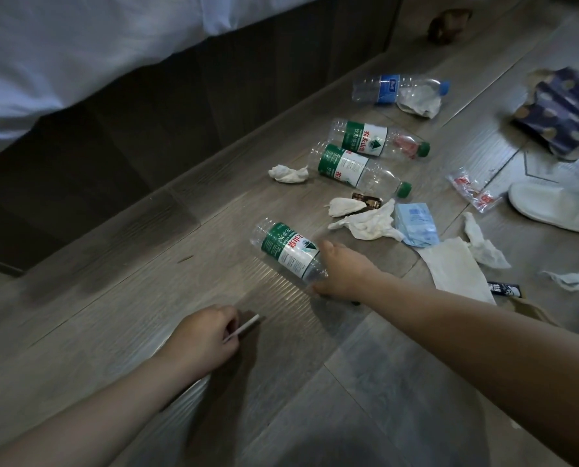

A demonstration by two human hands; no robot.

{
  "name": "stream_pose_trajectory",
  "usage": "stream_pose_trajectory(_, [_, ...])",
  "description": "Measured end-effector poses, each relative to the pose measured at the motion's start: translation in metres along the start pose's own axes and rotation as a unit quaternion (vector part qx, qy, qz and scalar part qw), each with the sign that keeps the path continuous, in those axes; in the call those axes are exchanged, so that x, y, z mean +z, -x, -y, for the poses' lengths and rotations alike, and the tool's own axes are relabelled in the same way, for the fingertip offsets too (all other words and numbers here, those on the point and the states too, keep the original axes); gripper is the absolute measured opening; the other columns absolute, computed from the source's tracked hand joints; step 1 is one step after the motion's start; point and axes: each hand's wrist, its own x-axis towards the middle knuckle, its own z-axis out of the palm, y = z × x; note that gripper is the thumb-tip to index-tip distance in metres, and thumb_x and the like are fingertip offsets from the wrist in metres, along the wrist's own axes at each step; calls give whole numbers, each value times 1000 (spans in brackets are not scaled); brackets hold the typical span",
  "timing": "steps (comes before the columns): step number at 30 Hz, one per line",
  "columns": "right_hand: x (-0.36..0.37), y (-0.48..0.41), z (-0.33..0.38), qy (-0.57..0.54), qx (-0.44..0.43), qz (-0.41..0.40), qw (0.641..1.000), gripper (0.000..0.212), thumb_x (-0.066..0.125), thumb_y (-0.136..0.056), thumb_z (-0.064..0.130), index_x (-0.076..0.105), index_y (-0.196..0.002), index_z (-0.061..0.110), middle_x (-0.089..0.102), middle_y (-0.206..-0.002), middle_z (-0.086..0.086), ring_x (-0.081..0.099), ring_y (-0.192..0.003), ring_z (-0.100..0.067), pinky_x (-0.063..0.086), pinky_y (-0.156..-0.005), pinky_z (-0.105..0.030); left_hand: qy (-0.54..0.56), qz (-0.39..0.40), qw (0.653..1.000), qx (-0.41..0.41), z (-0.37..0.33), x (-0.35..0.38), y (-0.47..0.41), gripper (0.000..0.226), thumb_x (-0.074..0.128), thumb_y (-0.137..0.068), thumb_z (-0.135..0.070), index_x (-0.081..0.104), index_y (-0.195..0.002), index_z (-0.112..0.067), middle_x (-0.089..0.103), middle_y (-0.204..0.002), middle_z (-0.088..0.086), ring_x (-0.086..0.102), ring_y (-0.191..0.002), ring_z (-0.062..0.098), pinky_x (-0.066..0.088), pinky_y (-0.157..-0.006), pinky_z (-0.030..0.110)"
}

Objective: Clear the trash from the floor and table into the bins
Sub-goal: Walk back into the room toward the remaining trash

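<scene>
Grey plank floor [112,281] (littered) runs beside a white-sheeted bed [79,45].

Dim, bluish room light. Ribbed glare streaks the wood floor [274,288] under the nearest water bottle [286,249]. A soft shadow lies beside the left hand [203,335]. The patterned bag [561,112] at the right edge is blurred.

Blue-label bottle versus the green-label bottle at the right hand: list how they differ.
The blue-label bottle has a blue band; the green-label bottle a green-and-white one with red characters. The blue-label bottle lies untouched, a crumpled tissue against it; the right hand grips the green-label bottle's neck end. The blue-label bottle's cap shows; the green-label bottle's is hidden by that hand. Both are clear plastic, on their sides.
</scene>
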Motion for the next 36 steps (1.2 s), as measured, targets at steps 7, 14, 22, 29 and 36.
stream_pose_trajectory(7, [-28, 43, -46, -51, 20, -52, 997, 75, 73, -77, 36, 33, -136, 15, 49, -124, -8, 54, -95, -21, 46, -54, -24, -3, -5, 1000, 18, -24, 0, -19, 12, 59, -85, -28, 48, -80, -29, 53, -75, -9, 52, -74, 13, 34, -61, 26])
stream_pose_trajectory(14, [-41, 87, -90, -108, 67, -95, 987, 69, 75, -74, 37, 39, -129, 15, 53, -117, -4, 57, -94, -21, 57, -75, -43, -40, 5, 997, 68, -73, -3, -43, 11, 57, -86, -31, 48, -83, -25, 58, -82, -2, 60, -88, 23, 37, -64, 29])
stream_pose_trajectory(22, [-57, 130, -157, -224, 170, -153, 947, 73, 74, -77, 34, 36, -136, 15, 54, -115, -3, 58, -95, -20, 53, -82, -36, -100, -2, 985, 141, -139, -21, -98, 17, 52, -91, -31, 53, -101, -18, 65, -103, 5, 60, -97, 28, 44, -73, 34])
stream_pose_trajectory(29, [-56, 146, -202, -311, 222, -202, 902, 69, 75, -78, 26, 37, -135, 15, 51, -94, 6, 59, -83, -14, 52, -67, -29, -117, -30, 978, 172, -212, -37, -154, 9, 53, -89, -30, 50, -86, -22, 64, -98, 3, 58, -93, 24, 35, -63, 30])
stream_pose_trajectory(36, [-44, 146, -219, -364, 227, -215, 877, 59, 75, -75, 26, 41, -123, 21, 63, -97, 2, 66, -83, -16, 59, -74, -40, -159, -93, 974, 130, -226, -17, -197, 24, 56, -88, -27, 60, -104, -10, 49, -120, 11, 49, -110, 31, 45, -86, 42])
